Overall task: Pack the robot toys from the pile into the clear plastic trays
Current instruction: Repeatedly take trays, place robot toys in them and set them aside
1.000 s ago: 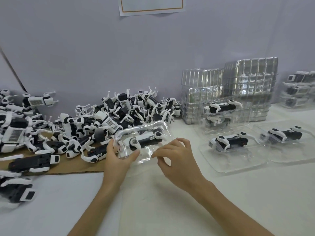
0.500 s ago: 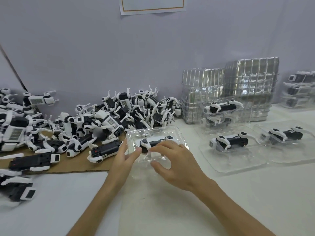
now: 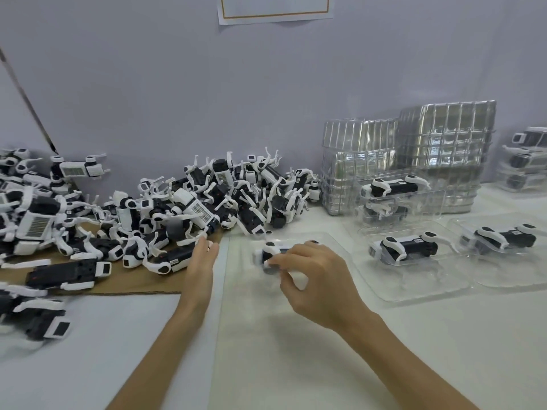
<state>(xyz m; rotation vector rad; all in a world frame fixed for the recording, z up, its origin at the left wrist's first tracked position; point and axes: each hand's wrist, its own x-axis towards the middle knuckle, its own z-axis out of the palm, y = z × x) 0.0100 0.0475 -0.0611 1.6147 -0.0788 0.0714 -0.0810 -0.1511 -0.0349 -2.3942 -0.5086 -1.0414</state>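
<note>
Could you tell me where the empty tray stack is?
Head view, back right: the empty tray stack stands against the wall, right of the toy pile.

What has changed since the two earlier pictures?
The clear tray, held tilted before, now lies flat on the table. The left hand let go of its edge and moved left to the pile. The right hand moved onto the robot toy in it and grips it. The pile, packed trays and tray stack stayed put.
</note>
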